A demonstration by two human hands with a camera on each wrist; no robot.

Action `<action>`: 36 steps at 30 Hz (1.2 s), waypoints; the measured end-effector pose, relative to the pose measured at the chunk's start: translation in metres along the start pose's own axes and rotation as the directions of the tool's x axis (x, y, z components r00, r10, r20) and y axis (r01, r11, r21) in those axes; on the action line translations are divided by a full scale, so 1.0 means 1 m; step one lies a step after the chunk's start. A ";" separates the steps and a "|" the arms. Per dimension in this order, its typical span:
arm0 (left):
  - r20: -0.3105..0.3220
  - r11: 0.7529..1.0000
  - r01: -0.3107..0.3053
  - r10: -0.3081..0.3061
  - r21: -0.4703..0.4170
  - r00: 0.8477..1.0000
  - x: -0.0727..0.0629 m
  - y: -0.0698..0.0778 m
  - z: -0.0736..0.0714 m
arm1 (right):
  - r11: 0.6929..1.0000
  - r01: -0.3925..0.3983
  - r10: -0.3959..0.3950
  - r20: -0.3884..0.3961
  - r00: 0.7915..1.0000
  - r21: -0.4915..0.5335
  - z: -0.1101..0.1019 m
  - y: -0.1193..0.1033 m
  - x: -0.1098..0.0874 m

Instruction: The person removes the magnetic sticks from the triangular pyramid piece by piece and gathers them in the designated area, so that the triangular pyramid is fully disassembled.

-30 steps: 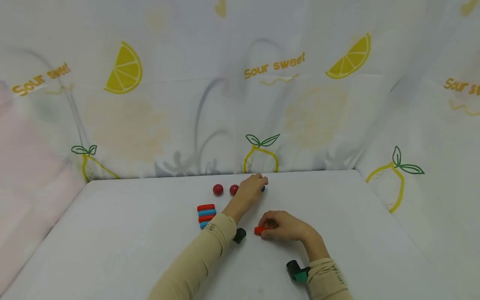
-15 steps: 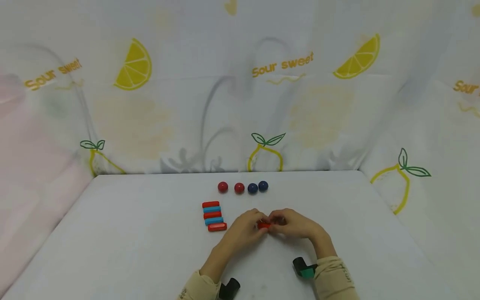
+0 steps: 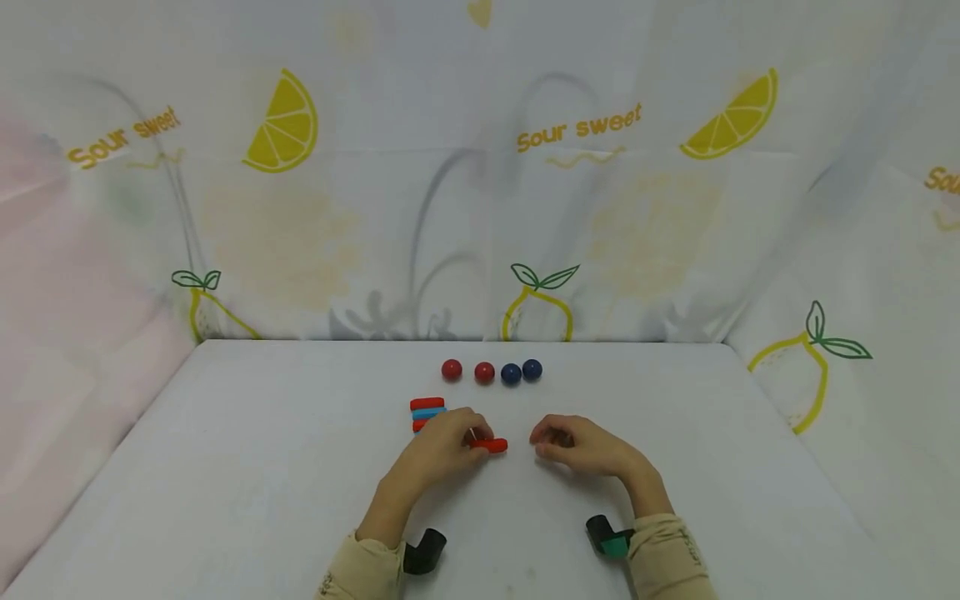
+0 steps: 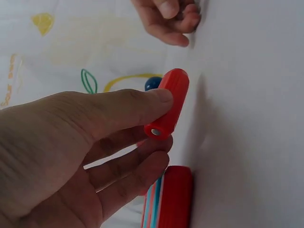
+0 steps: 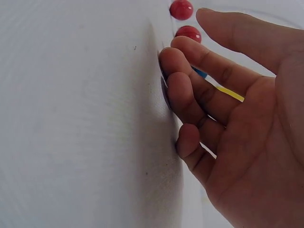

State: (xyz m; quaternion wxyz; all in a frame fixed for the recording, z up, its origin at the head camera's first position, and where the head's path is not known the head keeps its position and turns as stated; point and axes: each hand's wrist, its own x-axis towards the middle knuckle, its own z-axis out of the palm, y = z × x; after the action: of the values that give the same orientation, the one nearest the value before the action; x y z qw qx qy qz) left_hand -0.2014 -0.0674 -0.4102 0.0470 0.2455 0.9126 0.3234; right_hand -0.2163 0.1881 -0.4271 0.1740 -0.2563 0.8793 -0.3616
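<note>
My left hand [image 3: 438,446] pinches a red magnetic stick [image 4: 173,97] between thumb and fingers, a silvery dot showing in its end. In the left wrist view the stick overlaps the white table behind it. Just below those fingers lies a row of red and blue sticks [image 3: 427,404], partly hidden by the hand in the head view; the nearest red stick [image 4: 175,197] shows in the left wrist view. Across a small gap to the right, my right hand [image 3: 581,444] holds nothing. Its fingers [image 5: 183,92] are loosely bent, with the tips down by the tabletop.
Behind the hands, two red balls [image 3: 484,372] and two blue balls [image 3: 511,373] stand in a line near the back of the white table [image 3: 300,483]. A printed cloth [image 3: 420,208] hangs along the table's back edge. Black camera mounts [image 3: 425,552] sit at both wrists.
My left hand has come back from the balls, met the right hand at the red stick, then moved left with the stick. The right hand has let go of it and stayed nearly in place.
</note>
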 end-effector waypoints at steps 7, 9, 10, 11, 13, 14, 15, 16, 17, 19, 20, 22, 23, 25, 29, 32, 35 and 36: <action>-0.006 0.999 0.038 -0.038 0.022 0.999 -0.011 -0.009 -0.023 | 1.000 -0.012 0.012 0.004 1.000 -0.003 0.000 -0.001 0.002; -0.020 0.999 0.031 -0.031 0.023 0.999 -0.013 -0.012 -0.029 | 1.000 -0.011 0.011 0.005 1.000 0.003 0.000 -0.001 0.001; -0.023 0.999 0.028 -0.028 0.022 0.999 -0.015 -0.014 -0.032 | 1.000 -0.009 0.009 0.005 1.000 0.006 0.000 -0.002 0.001; -0.021 0.999 0.029 -0.028 0.022 0.999 -0.017 -0.016 -0.036 | 1.000 -0.008 0.008 0.005 1.000 0.010 0.000 -0.002 0.001; 0.002 0.999 0.024 -0.025 0.022 1.000 -0.020 -0.021 -0.041 | 1.000 -0.007 0.007 0.005 1.000 0.016 0.000 -0.003 0.001; 0.021 1.000 0.022 -0.023 0.018 1.000 -0.022 -0.023 -0.044 | 1.000 -0.009 0.008 0.006 1.000 0.019 0.000 -0.004 0.001; 0.039 1.000 0.016 -0.017 0.015 0.999 -0.024 -0.025 -0.047 | 1.000 -0.008 0.008 0.006 1.000 0.021 0.000 -0.004 0.001; 0.059 1.000 0.009 -0.009 0.007 0.998 -0.026 -0.027 -0.049 | 1.000 -0.008 0.007 0.007 1.000 0.021 0.000 -0.004 0.001; 0.079 1.000 0.009 -0.009 -0.001 0.997 -0.028 -0.029 -0.051 | 1.000 -0.011 0.011 0.009 1.000 0.023 0.000 -0.005 0.001; 0.116 1.000 0.003 -0.001 -0.012 0.993 -0.029 -0.031 -0.053 | 1.000 -0.014 0.014 0.010 1.000 0.025 0.001 -0.005 0.001; 0.128 1.000 0.001 0.001 -0.017 0.992 -0.030 -0.032 -0.054 | 0.999 -0.018 0.017 0.011 1.000 0.027 0.001 -0.005 0.001; 0.150 1.000 0.013 -0.010 -0.020 0.989 -0.030 -0.032 -0.054 | 0.999 -0.022 0.021 0.011 1.000 0.031 0.001 -0.005 0.001; 0.157 1.000 0.022 -0.019 -0.017 0.987 -0.030 -0.032 -0.054 | 0.999 -0.023 0.023 0.011 1.000 0.034 0.001 -0.005 0.000; 0.167 0.999 0.032 -0.031 -0.006 0.986 -0.030 -0.032 -0.053 | 0.999 -0.024 0.024 0.010 1.000 0.038 0.001 -0.005 -0.001; 0.166 0.997 0.078 -0.081 0.025 0.983 -0.030 -0.033 -0.052 | 0.999 -0.015 0.015 0.007 1.000 0.039 0.001 -0.005 -0.001; 0.161 0.994 0.108 -0.112 0.030 0.981 -0.030 -0.035 -0.050 | 0.999 -0.010 0.009 0.006 1.000 0.041 0.002 -0.005 -0.001; 0.158 0.991 0.130 -0.132 0.022 0.979 -0.031 -0.036 -0.050 | 0.999 -0.007 0.007 0.009 1.000 0.048 0.002 -0.005 -0.001; 0.158 0.991 0.133 -0.134 0.017 0.978 -0.032 -0.036 -0.050 | 0.999 -0.008 0.007 0.010 1.000 0.050 0.002 -0.004 -0.001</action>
State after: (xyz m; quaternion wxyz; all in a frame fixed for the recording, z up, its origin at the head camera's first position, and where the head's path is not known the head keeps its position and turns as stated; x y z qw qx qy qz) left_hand -0.2010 -0.1351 -0.3952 0.1404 0.2089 0.9215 0.2959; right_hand -0.2129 0.1850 -0.4252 0.1862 -0.2504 0.8700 -0.3817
